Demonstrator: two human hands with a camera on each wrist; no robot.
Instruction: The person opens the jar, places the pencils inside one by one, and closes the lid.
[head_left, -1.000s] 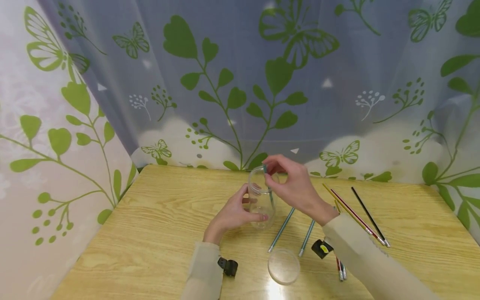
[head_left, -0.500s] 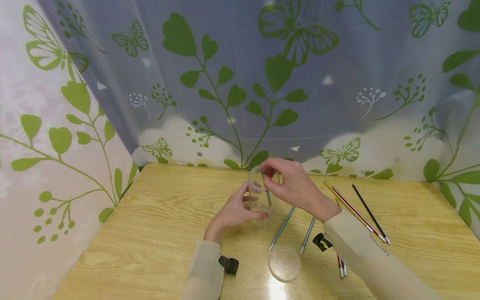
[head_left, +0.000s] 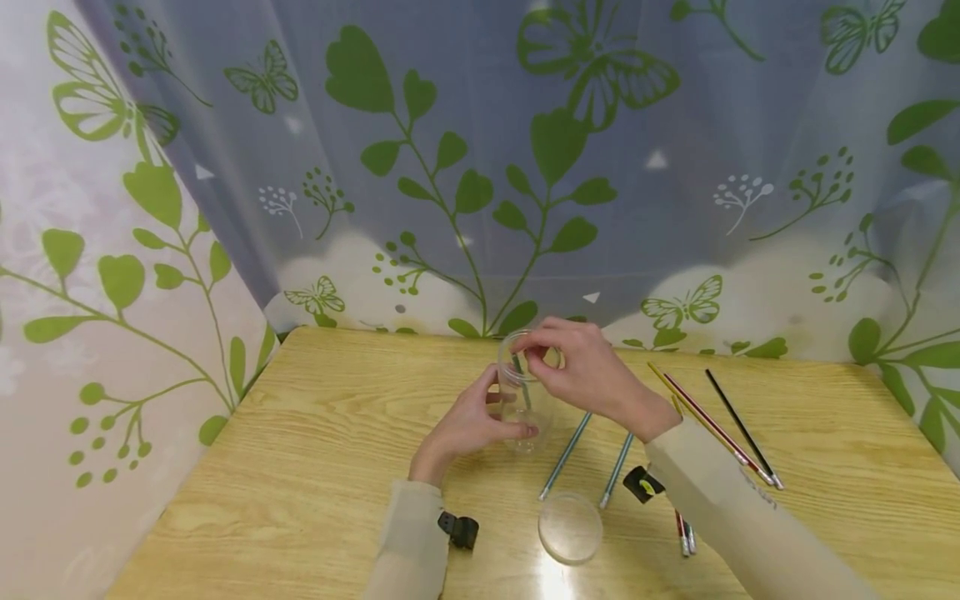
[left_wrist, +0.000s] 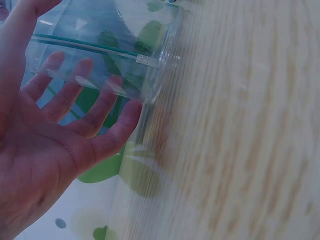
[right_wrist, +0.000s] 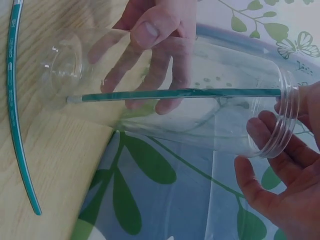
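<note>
A clear plastic jar (head_left: 525,442) stands on the wooden table, its threaded mouth upward. My left hand (head_left: 476,419) grips it from the left, thumb across the near side and fingers round the far side. My right hand (head_left: 581,367) is at the mouth, fingertips partly inside the rim, pinching the top end of a teal pencil (right_wrist: 175,93). That pencil runs down the inside of the jar; in the right wrist view its white eraser end (right_wrist: 74,99) sits close to the jar's bottom.
Two teal pencils (head_left: 566,457) lie right of the jar. A round clear lid (head_left: 570,529) rests in front. Farther right are a black pencil (head_left: 742,429), a red one (head_left: 701,408) and yellow ones; several are partly under the right forearm. A patterned curtain (head_left: 450,250) hangs behind.
The teal pencil has gone lower into the jar, and its top has shifted left inside the mouth. My right fingers have followed it to the rim. The left hand holds still.
</note>
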